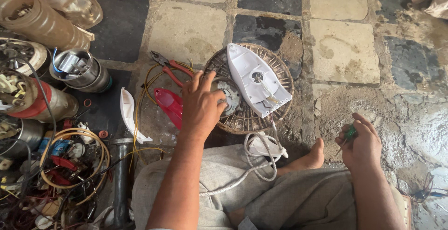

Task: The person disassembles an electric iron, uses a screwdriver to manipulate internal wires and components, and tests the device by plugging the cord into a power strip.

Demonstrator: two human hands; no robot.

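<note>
1. The left hand [201, 103] is resting, fingers spread, on a round metal part [228, 95] atop the wicker stand [280, 71], beside the white iron shell [256, 78].
2. The right hand [360, 143] is gripping a green screwdriver [349, 133] over open floor tiles [343, 48].
3. Pliers [170, 65] and a red cover [170, 105] are crowding the left edge.

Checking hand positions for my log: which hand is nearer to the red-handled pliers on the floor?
Left. The left hand rests on the round metal part just right of the pliers, apart from them. The right hand, closed on a green-handled tool, is far off to the right.
</note>
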